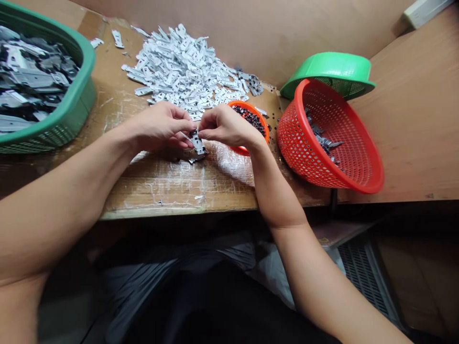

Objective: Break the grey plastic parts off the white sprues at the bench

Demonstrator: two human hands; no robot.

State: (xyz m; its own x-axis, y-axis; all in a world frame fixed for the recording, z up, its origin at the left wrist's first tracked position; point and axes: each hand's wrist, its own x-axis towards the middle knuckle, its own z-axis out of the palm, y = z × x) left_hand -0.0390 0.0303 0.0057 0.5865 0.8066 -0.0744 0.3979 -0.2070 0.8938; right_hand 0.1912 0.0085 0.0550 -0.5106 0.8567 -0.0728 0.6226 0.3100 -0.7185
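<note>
My left hand (161, 126) and my right hand (224, 126) meet over the wooden bench (172, 184), both pinching a small grey metal bracket (196, 143) that hangs between the fingertips. Its lower end touches the bench top. Just behind my right hand sits a small orange bowl (263, 125) filled with tiny dark parts. A large heap of light grey metal pieces (186, 71) lies on the bench beyond my hands.
A green basket (77, 102) of dark metal plates stands at the far left. A red mesh basket (340, 165) with a few grey parts leans at the right, against an upturned green basket (332, 67). Walls close the back and right.
</note>
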